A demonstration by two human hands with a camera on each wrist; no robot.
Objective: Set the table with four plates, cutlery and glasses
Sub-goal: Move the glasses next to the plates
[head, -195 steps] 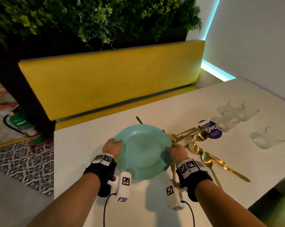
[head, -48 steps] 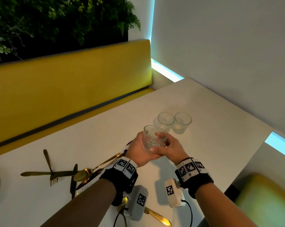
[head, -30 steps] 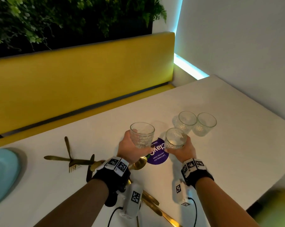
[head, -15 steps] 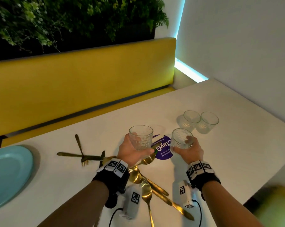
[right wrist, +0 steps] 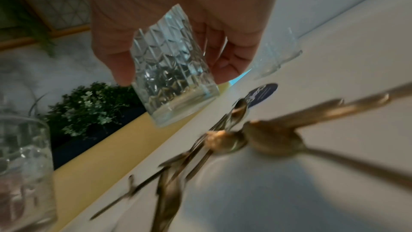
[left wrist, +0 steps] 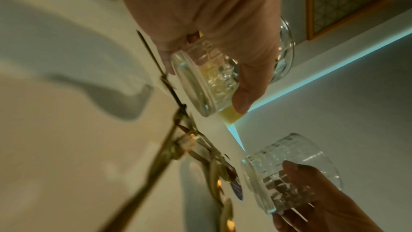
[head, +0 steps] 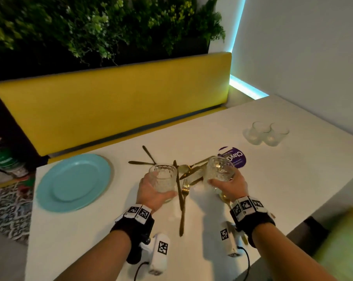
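Here the left hand [head: 151, 191] holds one clear cut-pattern glass tumbler [head: 163, 178], fingers and thumb curled round its wall, above the white table [head: 293, 179]. The right hand [head: 229, 186] grips a second tumbler of the same kind [head: 219, 169] the same way. Between and under them lies a heap of golden cutlery [head: 188, 173]. A round turquoise plate [head: 73, 182] rests to the left, and two more glasses [head: 264, 133] stand far right.
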